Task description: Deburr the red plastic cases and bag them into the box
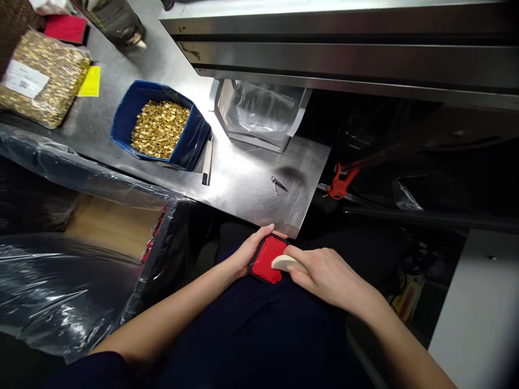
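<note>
My left hand point(248, 249) is closed round a flat red plastic part with a black rim point(270, 255), held low in front of my body just off the bench corner. Between the thumb and fingers of my right hand point(320, 274) is a cream-coloured curved tool point(286, 263), its rounded end against the red face. Whether it has a blade I cannot tell. On the steel bench point(243, 186) lie nail clippers point(279, 183) and a pale-handled knife point(207, 161). Beside the knife, a blue bin point(121, 125) holds many small brass pieces point(160, 129).
A grey bin with a plastic liner point(263, 111) stands under a metal frame point(324, 59). Further left are a bag of brass pieces point(44, 75), a yellow note point(89, 82) and a bottle point(115, 24). Plastic-lined box point(162, 232) at left; red clamp point(341, 181) at right.
</note>
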`<action>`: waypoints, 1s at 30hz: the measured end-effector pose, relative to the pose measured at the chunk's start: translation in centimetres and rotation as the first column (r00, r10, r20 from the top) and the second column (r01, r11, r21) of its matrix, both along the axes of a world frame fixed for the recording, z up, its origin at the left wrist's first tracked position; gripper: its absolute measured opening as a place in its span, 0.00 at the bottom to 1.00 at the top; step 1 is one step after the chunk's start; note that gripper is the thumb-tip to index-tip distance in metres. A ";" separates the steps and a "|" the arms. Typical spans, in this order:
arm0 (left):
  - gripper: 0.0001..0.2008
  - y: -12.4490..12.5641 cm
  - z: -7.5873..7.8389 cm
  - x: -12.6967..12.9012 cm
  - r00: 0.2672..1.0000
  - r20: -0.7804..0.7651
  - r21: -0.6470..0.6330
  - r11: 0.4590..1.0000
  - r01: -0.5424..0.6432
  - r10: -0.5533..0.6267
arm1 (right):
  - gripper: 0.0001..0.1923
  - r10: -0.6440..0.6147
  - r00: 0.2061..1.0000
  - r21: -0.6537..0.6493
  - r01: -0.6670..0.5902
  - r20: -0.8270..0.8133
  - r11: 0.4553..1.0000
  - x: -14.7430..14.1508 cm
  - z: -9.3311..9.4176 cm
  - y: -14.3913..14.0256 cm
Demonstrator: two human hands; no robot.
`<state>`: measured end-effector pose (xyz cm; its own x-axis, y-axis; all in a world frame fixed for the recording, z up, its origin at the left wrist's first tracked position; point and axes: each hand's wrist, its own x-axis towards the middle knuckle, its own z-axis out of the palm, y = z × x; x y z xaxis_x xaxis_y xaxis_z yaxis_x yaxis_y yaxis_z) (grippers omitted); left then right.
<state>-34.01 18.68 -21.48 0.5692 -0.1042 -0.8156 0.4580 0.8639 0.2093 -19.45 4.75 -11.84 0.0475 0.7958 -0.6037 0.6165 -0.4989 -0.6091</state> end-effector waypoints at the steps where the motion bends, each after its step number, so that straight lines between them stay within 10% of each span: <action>1: 0.26 0.0 0.0 0.0 1.000 0.005 -0.008 1.000 0.000 0.000 | 0.11 -0.001 1.000 -0.001 0.001 -0.004 1.000 0.0 0.0 0.0; 30: 0.27 -0.1 -0.4 -0.1 1.000 -0.001 -0.034 0.999 -0.007 0.007 | 0.09 0.005 0.986 0.043 -0.012 0.165 0.999 -3.5 -1.2 -1.8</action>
